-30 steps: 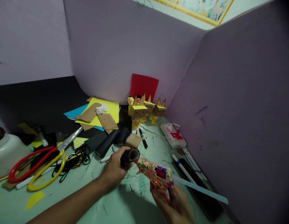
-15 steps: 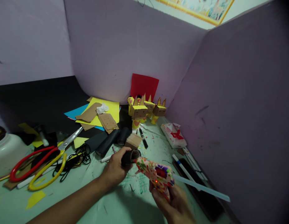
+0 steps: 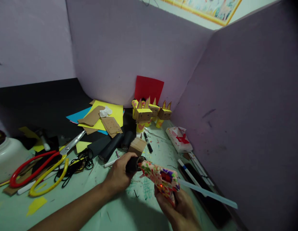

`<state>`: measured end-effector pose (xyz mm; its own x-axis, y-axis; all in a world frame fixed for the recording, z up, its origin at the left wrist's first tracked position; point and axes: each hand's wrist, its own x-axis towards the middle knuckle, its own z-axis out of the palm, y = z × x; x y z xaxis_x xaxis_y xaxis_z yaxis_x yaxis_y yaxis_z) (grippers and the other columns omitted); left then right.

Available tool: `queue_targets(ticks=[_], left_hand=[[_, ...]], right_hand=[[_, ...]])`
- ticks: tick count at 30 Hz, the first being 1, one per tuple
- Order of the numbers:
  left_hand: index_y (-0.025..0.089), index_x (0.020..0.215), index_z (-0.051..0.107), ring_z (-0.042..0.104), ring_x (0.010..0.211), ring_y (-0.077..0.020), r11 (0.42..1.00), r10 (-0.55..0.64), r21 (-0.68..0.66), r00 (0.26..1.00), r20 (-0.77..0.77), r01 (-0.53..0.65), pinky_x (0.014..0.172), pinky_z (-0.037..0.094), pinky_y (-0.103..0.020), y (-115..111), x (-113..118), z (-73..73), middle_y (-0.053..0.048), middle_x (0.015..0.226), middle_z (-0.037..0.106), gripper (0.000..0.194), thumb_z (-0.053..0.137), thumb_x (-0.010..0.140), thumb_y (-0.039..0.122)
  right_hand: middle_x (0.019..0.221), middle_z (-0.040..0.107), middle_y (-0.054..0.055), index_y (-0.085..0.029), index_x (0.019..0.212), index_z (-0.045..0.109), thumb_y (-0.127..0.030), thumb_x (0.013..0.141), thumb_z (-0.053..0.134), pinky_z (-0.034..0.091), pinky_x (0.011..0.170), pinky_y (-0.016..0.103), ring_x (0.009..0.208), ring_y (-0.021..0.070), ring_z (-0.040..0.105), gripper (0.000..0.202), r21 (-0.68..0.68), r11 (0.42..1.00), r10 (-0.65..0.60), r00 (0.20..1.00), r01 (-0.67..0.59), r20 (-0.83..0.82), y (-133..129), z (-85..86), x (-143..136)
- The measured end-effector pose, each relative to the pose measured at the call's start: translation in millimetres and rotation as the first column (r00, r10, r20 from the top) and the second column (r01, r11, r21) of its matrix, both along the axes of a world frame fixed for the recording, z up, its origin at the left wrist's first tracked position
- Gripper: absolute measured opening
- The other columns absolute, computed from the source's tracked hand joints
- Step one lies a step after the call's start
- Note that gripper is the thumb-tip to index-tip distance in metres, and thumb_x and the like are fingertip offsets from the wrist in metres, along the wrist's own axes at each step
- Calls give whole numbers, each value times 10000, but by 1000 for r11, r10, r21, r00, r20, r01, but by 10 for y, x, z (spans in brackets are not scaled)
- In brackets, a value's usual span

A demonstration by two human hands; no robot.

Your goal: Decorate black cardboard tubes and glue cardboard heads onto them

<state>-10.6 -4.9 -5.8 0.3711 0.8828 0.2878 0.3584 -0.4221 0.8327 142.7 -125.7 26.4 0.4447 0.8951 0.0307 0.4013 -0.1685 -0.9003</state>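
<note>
Over the pale green surface (image 3: 159, 157), left of its right edge, the left hand (image 3: 119, 173) pinches a black hollow tube (image 3: 131, 164), mouth now turned toward the right hand's (image 3: 179, 208) clasped flower-patterned glue gun (image 3: 155, 173), apparently presenting rim for glue.

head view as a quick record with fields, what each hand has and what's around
left hand: holding black tube
right hand: holding glue gun, red light lit
gun position: front end at the tube's open end; contact unclear
glue stick: sticking out of the gun's back
left side: scissors, open; black cord
beyond hands: box, pen
back: horned figures, red sheet behind them
</note>
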Motion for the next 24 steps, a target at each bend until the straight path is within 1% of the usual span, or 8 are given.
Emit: queue_targets(ticks=[5,7,9,12,14,16,20,24], left_hand=[[189,959,569,607,839,-184,1000,-1,3,1000,5,1,743,438,-275,2,-4,-18,-30,911,660,248,565,717,132],[191,956,571,607,826,-182,1000,2,-8,1000,6,-2,731,438,-271,-1,-9,-21,-25,902,662,258,567,707,125],[193,946,575,608,807,-179,1000,4,-18,1000,9,-4,715,438,-266,-8,-10,-14,-21,887,664,251,559,706,122],[194,922,579,612,804,-180,1000,-1,-15,1000,12,1,714,438,-267,-13,-9,2,-21,872,668,223,541,713,125],[193,930,576,612,817,-183,1000,3,-11,1000,14,-3,721,438,-268,-9,-8,4,-24,885,671,233,544,710,126],[192,953,569,612,822,-185,1000,12,-18,1000,10,-11,718,439,-269,1,-10,-4,-28,899,674,260,554,702,126],[185,972,559,609,817,-187,999,-5,-45,1000,8,5,717,439,-274,9,-17,-23,-33,900,672,283,569,695,130],[178,985,558,604,849,-196,997,9,-73,999,35,-7,750,437,-287,-13,-14,2,-38,922,668,312,562,680,111]], right_hand=[[780,694,78,-170,809,714,-540,699,600,481,633,274,753,242,617,402,-1,1000,26,1000,-26,0,30,53,5],[783,691,77,-169,804,713,-548,705,586,483,656,280,762,243,616,411,-9,999,34,999,-34,10,29,49,2],[809,691,81,-170,820,713,-565,707,576,484,672,284,787,250,616,433,-10,1000,9,1000,-9,15,18,33,-4],[824,691,86,-171,864,717,-592,700,582,483,646,278,801,257,617,471,-16,1000,-25,1000,25,-7,-3,9,-11],[797,688,82,-166,877,719,-591,700,588,485,650,277,787,253,618,479,-3,1000,6,999,-6,-36,-12,9,-8],[761,683,74,-163,881,720,-584,703,591,489,655,279,762,248,621,475,2,1000,25,998,-25,-51,-16,27,6],[703,682,66,-171,862,731,-573,681,617,497,614,282,698,240,624,456,-17,1000,14,999,-14,-32,-21,92,66],[603,664,53,-176,925,730,-577,683,609,494,539,279,571,215,605,483,16,999,45,998,-44,-51,5,137,141]])
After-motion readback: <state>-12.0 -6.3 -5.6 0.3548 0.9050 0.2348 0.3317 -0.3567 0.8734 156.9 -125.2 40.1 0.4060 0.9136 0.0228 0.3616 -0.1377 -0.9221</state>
